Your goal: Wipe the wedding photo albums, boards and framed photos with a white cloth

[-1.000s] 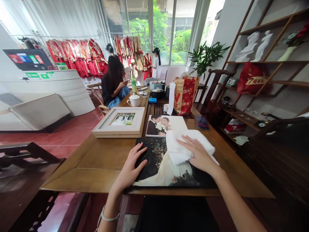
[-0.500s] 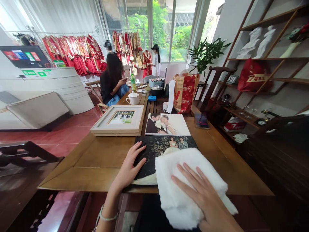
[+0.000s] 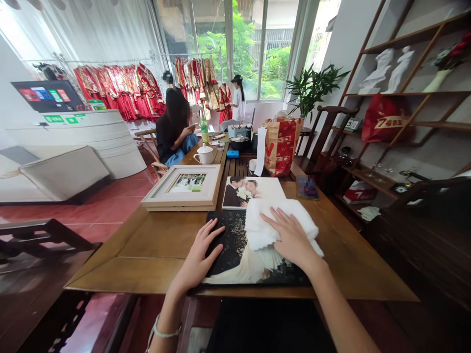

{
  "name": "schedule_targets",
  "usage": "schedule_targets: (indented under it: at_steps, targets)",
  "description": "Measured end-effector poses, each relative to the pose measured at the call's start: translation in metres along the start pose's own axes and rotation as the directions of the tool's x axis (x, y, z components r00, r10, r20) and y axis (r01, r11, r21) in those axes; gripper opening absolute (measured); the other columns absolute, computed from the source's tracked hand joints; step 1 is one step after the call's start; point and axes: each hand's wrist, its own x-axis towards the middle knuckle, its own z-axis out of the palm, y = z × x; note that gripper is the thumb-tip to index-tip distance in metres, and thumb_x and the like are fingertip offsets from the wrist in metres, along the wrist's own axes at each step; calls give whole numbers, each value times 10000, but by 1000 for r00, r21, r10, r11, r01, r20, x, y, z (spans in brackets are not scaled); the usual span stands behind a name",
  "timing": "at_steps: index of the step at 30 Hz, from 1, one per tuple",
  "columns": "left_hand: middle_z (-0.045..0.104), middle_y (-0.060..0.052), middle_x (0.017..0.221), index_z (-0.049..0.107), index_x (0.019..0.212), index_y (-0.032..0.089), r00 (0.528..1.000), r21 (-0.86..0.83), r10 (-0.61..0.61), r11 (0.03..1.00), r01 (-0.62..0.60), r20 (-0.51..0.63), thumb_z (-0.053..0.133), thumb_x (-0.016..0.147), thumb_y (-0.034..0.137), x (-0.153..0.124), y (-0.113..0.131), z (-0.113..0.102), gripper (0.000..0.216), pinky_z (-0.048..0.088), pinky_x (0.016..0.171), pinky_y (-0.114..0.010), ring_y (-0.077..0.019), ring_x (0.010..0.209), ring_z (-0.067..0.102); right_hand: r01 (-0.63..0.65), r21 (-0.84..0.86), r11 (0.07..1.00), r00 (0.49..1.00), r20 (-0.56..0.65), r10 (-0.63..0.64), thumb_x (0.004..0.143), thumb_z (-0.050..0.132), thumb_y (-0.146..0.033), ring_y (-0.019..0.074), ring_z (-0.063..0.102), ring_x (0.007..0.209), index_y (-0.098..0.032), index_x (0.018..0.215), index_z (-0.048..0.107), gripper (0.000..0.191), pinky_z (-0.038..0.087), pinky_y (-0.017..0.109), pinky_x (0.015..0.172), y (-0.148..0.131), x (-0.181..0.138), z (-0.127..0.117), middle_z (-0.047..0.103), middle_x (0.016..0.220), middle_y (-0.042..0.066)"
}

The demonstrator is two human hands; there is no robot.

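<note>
Dark photo panel [image 3: 250, 264] flat on table [image 3: 154, 238], lower centre of frame. Left hand [image 3: 200, 255] spread, fingers on panel's left edge, gripping nothing. Right hand [image 3: 292, 240] laid flat on white cloth [image 3: 257, 233], fingers spread, not clenched. Cloth covers panel's upper right; left and lower parts exposed. Reads as wipe mid-pass, unfinished; can't tell which areas done. Couple print [image 3: 270, 191] and framed picture [image 3: 154, 196] beyond, untouched; whether wiped, can't tell.
</note>
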Motion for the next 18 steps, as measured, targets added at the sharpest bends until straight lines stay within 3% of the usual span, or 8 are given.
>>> schedule_targets:
  at_steps: [3,5,11,14,18]
  targets:
    - [314,-58,1563,444,1390,280,1000,-3,-3,1000,3,-8,447,963,332,0,-2,1,430,179,1198,-485,-233,1469,215,24,7,1000,999,-25,-23,654,473,7,273,166,1456,-267,1460,387,856,130,529,1167,-22,12,6,266,1575,90]
    - [316,-66,1560,405,1413,278,1000,-9,-2,1000,2,-22,451,961,334,-1,-2,1,457,185,1196,-487,-238,1465,226,68,18,998,998,-21,-67,617,480,14,260,154,1460,-285,1456,390,896,110,513,1175,-34,1,8,261,1580,72]
    - [302,-72,1562,285,1470,270,998,-48,-37,998,35,-48,436,966,332,-2,-2,2,530,189,1203,-453,-223,1454,256,251,96,963,964,62,-257,501,425,28,199,71,1472,-381,1476,302,1064,112,515,1186,-47,-82,7,145,1602,-45]
    - [301,-63,1561,291,1466,275,999,-60,-34,998,31,-41,434,966,329,-3,-2,2,523,173,1208,-446,-215,1458,245,210,79,975,971,98,-217,517,411,24,187,107,1467,-408,1476,282,1060,144,519,1184,-29,-100,4,148,1595,-70]
    - [310,-55,1557,300,1460,283,999,-60,-21,998,19,-44,439,963,337,-2,-4,2,518,169,1209,-443,-215,1461,238,33,-27,999,998,51,-32,574,417,51,190,142,1463,-363,1466,338,987,145,495,1186,5,-73,0,206,1589,-29]
